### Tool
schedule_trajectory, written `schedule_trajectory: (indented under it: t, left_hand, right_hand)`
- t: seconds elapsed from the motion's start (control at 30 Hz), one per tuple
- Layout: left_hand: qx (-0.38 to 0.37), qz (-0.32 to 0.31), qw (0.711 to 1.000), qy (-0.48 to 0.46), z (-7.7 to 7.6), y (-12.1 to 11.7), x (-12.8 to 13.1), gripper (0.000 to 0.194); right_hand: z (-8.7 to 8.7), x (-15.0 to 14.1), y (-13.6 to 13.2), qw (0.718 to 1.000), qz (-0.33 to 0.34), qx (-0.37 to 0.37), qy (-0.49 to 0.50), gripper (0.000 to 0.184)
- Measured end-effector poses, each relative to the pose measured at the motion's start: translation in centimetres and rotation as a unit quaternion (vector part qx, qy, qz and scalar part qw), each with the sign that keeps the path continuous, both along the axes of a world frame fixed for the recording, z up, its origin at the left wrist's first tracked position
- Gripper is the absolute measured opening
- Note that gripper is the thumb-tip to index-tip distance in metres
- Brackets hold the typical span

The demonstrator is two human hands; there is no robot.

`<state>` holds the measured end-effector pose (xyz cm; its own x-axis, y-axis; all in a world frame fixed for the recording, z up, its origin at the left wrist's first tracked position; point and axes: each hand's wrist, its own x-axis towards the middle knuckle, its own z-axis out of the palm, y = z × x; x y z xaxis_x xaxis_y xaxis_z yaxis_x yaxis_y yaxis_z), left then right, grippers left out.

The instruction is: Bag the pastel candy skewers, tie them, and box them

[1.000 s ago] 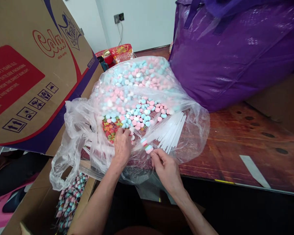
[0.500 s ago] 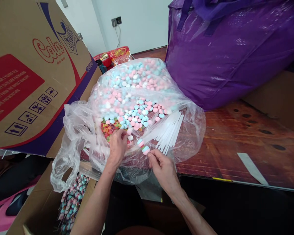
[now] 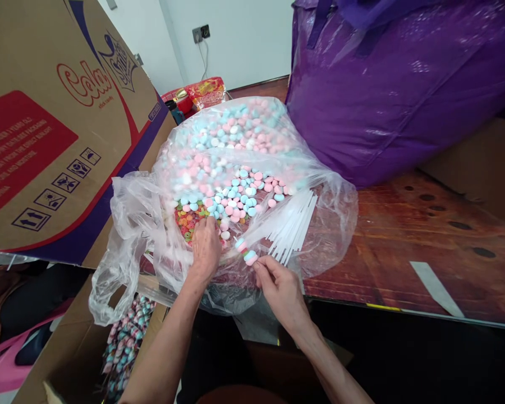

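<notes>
The table [image 3: 425, 224] was a reddish-brown wooden surface with dark knot marks and a dark front edge. A large clear plastic bag [image 3: 328, 224] lay on it near the front edge, filled with pink and blue candies [image 3: 231, 163], with a bundle of white sticks [image 3: 292, 224] inside along its right side. A bulky purple bag [image 3: 387, 90] rested on the table behind and right of it, touching it. A printed cardboard box [image 3: 59, 123] leaned at the left, against the clear bag. A pale strip [image 3: 435, 289] lay flat near the front right edge. Red packages [image 3: 202, 92] sat at the far end.
</notes>
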<state>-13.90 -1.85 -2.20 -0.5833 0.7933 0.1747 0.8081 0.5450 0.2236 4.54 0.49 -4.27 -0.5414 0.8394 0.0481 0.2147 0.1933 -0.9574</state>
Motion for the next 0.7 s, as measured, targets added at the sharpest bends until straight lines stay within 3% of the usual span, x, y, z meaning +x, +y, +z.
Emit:
schedule_trajectory:
  t: [0.27, 0.5, 0.6, 0.7]
  left_hand:
    - [-0.02, -0.01, 1.0, 0.021, -0.1, 0.0, 0.2, 0.016]
    - [0.109, 0.014, 0.989, -0.102, 0.0, -0.2, 0.0, 0.015]
    - [0.208, 0.02, 0.943, -0.258, 0.4, -0.6, -0.2, 0.015]
    - [0.27, 0.018, 0.831, -0.486, 1.1, -1.2, -0.4, 0.022]
  right_hand:
    - [-0.1, 0.0, 0.0, 1.0, -0.001, 0.016, 0.001, 0.029]
    - [-0.1, 0.0, 0.0, 1.0, -0.002, 0.009, 0.001, 0.03]
    - [-0.1, 0.1, -0.1, 1.0, -0.001, -0.008, 0.003, 0.029]
    - [0.0, 0.1, -0.2, 1.0, 0.006, -0.023, 0.016, 0.028]
